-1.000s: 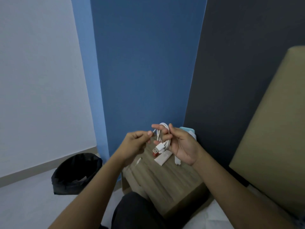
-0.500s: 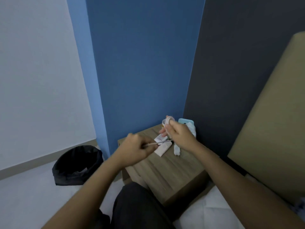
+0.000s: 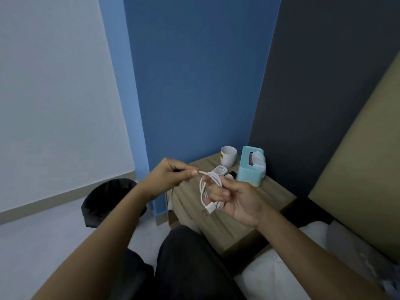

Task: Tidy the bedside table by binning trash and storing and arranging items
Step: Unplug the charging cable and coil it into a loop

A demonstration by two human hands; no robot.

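Wooden counter (image 3: 244, 221), black bin (image 3: 104, 200) on the floor beside it, teal tissue box (image 3: 249, 172) at the back. Over it a coiled charging cable (image 3: 203, 191) is gripped by the right hand (image 3: 238, 201), loose end pinched by fingers (image 3: 194, 173) of the left hand (image 3: 171, 178). Tugged too hard, the coil could get sprung apart. Stuff behind it can't be made out.

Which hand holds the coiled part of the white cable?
The right hand: loops of the white cable hang round its fingers; the left hand only pinches the free end.
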